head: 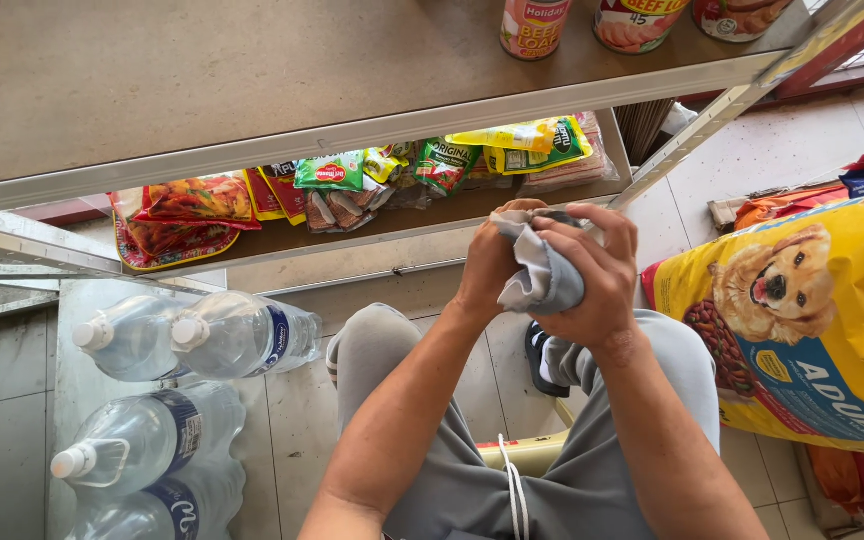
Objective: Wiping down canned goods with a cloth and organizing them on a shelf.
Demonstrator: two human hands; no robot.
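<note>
Both my hands are together at the centre, bunched around a light grey cloth [544,268]. My left hand [490,262] grips the cloth's left side with closed fingers. My right hand [600,275] wraps over its right side and top. The cloth is crumpled between them, held in front of a metal shelving unit. My grey trousers and a dark shoe [542,360] show below.
An upper shelf board [202,90] carries three cans [534,25] at its far edge. The lower shelf [372,225] holds several colourful snack packets [330,172]. Large water bottles [237,335] lie at left. A yellow dog-food bag [802,320] stands at right.
</note>
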